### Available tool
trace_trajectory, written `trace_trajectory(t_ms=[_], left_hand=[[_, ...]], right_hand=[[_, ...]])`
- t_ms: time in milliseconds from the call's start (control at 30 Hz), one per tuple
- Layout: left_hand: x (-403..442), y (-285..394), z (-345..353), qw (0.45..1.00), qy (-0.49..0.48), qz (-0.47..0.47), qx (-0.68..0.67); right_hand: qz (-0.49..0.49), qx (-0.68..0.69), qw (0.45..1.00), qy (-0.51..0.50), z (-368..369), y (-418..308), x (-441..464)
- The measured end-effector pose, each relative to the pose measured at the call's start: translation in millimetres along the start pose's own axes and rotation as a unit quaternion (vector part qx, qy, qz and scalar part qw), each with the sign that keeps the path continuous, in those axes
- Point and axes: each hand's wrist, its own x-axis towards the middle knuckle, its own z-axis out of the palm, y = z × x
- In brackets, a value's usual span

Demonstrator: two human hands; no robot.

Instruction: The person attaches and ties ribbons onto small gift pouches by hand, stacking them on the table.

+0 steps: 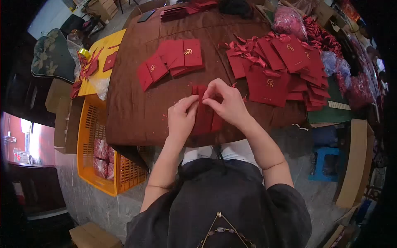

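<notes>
A dark red paper bag [203, 120] with a folded side lies on the brown cloth in front of me, partly hidden by my hands. At its left edge, my left hand [182, 117] is closed, thumb and forefinger pinched near the bag's upper part. My right hand [228, 102] pinches thumb and forefinger together just above the bag. Whatever sits between either hand's fingertips is too small to make out. Beyond my hands, several flat red bags [184, 56] with gold lettering lie overlapping. A bigger heap of red bags with ribbons [269, 84] spreads at the right.
Brown cloth [136, 111] covers the table. An orange crate [84, 142] holding plastic-wrapped red packs stands at the lower left, beside a yellow table [94, 87]. Bundled ribbons [289, 21] lie at the far right. A blue stool [324, 163] and cardboard [351, 165] stand on the right floor.
</notes>
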Motion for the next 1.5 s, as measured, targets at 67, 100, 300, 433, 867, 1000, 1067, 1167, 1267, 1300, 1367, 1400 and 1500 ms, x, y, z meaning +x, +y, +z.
trace_trajectory(t_ms=[67, 100, 300, 433, 867, 1000, 1067, 1167, 1267, 1300, 1367, 1400, 1500], left_hand=[[-0.6, 3.4, -1.9, 1.000, 0.009, 0.005, -0.004], [-1.9, 5.1, -1.6, 1.000, 0.020, 0.006, -0.009], [-7.5, 9.9, -1.4, 1.000, 0.008, -0.020, 0.008], [-17.2, 11.7, -0.7, 0.995, 0.032, -0.091, -0.031], [-10.1, -34.2, -17.1, 0.863, 0.083, -0.301, -0.397], [-14.1, -27.3, -1.3, 0.951, 0.183, -0.190, -0.161], [-22.1, -17.5, -5.6, 0.986, 0.129, -0.044, 0.096], [-26.2, -10.6, 4.4, 0.983, 0.066, -0.001, 0.173], [-23.6, -34.3, 7.5, 0.985, 0.059, -0.066, 0.146], [-21.8, -40.7, 8.7, 0.986, 0.056, -0.067, 0.145], [-18.4, -54.0, 12.0, 0.974, 0.065, -0.001, 0.215], [-17.0, -59.0, 14.5, 0.974, 0.076, -0.008, 0.212], [-13.8, -61.1, 13.7, 0.975, 0.039, -0.060, 0.212]], right_hand=[[-0.020, 0.000, 1.000, 0.023, -5.6, -3.2, 1.0], [-0.039, -0.001, 0.998, 0.041, -9.0, -6.5, 0.8], [0.049, -0.058, 0.997, -0.018, -17.5, 14.6, 11.3], [0.040, -0.034, 0.997, -0.053, -16.5, 14.3, 10.3], [0.120, 0.048, 0.990, -0.057, -42.1, 40.7, 15.6], [0.142, 0.043, 0.989, -0.021, -42.3, 56.0, 19.6], [0.144, -0.003, 0.989, -0.018, -42.7, 57.7, 23.3], [0.159, 0.007, 0.987, -0.017, -33.3, 67.0, 31.0], [0.160, 0.113, 0.981, -0.016, -28.6, 70.9, 34.5], [0.172, 0.181, 0.968, -0.006, -32.2, 67.0, 32.4], [0.115, 0.065, 0.989, 0.065, -44.3, 66.9, 19.3], [0.078, 0.000, 0.992, 0.099, -53.9, 73.3, 8.8], [0.194, -0.194, 0.962, 0.022, -81.2, 55.8, -30.4]])
